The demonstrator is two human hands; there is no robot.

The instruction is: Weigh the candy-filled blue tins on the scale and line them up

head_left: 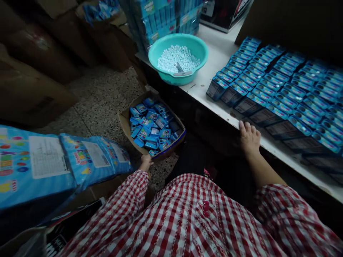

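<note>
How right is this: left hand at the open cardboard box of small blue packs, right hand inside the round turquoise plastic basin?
Wrong about the right hand: the head view shows it on the white table edge, outside the basin.

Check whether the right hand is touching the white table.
Touching. The head view shows the right hand at the front edge of the white table, its fingers lying over that edge with no gap visible.
</note>
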